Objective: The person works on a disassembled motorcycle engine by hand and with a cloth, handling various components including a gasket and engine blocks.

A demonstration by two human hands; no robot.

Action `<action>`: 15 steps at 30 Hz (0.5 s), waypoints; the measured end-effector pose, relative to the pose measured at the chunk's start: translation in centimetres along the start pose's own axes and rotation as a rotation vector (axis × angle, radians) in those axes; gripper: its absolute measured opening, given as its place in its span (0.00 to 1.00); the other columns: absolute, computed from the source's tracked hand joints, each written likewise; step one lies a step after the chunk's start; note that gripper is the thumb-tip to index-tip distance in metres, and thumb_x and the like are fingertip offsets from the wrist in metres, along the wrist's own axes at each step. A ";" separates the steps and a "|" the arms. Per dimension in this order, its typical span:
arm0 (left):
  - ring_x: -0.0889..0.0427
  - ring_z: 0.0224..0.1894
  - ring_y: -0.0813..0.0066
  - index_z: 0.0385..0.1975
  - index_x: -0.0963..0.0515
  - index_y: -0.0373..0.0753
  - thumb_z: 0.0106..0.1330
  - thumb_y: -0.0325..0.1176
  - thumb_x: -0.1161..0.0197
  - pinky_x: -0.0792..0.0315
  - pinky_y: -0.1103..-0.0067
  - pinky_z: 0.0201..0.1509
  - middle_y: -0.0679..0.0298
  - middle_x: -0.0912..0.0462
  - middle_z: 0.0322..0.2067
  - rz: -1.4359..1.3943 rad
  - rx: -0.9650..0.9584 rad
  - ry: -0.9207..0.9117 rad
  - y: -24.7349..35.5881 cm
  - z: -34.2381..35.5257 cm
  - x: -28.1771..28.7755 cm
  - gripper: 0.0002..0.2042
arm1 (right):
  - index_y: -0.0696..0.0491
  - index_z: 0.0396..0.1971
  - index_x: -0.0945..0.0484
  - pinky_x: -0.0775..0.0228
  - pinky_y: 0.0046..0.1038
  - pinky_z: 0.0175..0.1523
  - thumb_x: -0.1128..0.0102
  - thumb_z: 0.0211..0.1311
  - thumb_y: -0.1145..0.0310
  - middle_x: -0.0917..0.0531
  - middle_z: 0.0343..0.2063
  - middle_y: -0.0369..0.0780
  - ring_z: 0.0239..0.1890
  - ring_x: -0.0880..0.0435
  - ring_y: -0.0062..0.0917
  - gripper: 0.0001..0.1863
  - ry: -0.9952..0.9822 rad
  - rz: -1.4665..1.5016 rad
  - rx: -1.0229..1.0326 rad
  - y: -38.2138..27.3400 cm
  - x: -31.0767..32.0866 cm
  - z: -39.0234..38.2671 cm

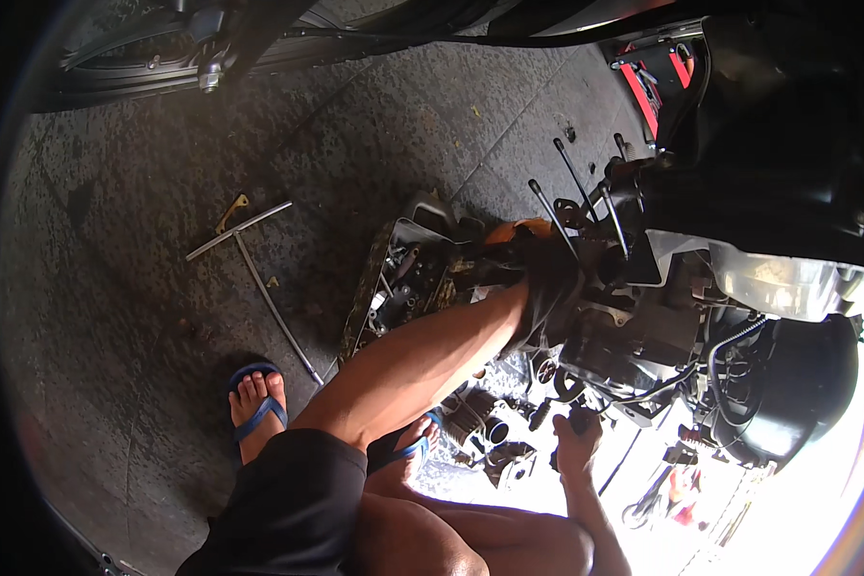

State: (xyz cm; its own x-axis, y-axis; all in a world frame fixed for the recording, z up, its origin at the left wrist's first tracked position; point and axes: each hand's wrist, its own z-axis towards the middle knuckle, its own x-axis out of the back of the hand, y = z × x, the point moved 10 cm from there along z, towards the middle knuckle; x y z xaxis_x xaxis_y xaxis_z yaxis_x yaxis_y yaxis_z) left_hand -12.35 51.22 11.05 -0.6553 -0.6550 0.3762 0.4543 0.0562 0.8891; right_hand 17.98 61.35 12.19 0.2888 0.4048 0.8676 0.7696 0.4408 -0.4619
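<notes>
My left forearm reaches across the middle to an opened motorcycle engine (634, 336). Dark cloth or a glove covers my left hand (547, 288), which is against the engine's near side below several upright studs (574, 168); its fingers are hidden. Lower down, my right hand (576, 446) is closed around a small dark piece (581, 420) under the engine's lower edge, too shadowed to name. Beside it, greasy metal parts (496, 429) lie on the bright floor. Behind my left forearm stands a metal tray (355, 322) with loose parts inside, and an orange object (518, 230) shows beyond it.
A T-handle wrench (264, 288) lies on the dark stained floor, with a small yellow bracket (230, 213) by its crossbar. My feet in blue flip-flops (259, 413) are near the tray. A red toolbox (638, 101) stands far right; a wheel (144, 72) crosses the top left.
</notes>
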 end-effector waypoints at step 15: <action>0.20 0.30 0.64 0.41 0.24 0.30 0.58 0.32 0.43 0.25 0.71 0.32 0.55 0.21 0.31 -0.067 0.043 0.024 -2.6 -0.4 1.2 0.14 | 0.64 0.38 0.26 0.27 0.25 0.30 0.36 0.53 0.73 0.21 0.26 0.41 0.23 0.21 0.23 0.15 -0.023 0.055 -0.003 -1.1 0.3 0.0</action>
State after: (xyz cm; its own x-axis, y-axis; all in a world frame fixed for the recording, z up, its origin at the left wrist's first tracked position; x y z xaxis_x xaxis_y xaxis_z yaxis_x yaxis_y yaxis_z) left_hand -14.07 49.99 9.07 -0.6684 -0.6764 0.3093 0.3828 0.0437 0.9228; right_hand 17.21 61.02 12.89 0.3177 0.4471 0.8362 0.7545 0.4150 -0.5085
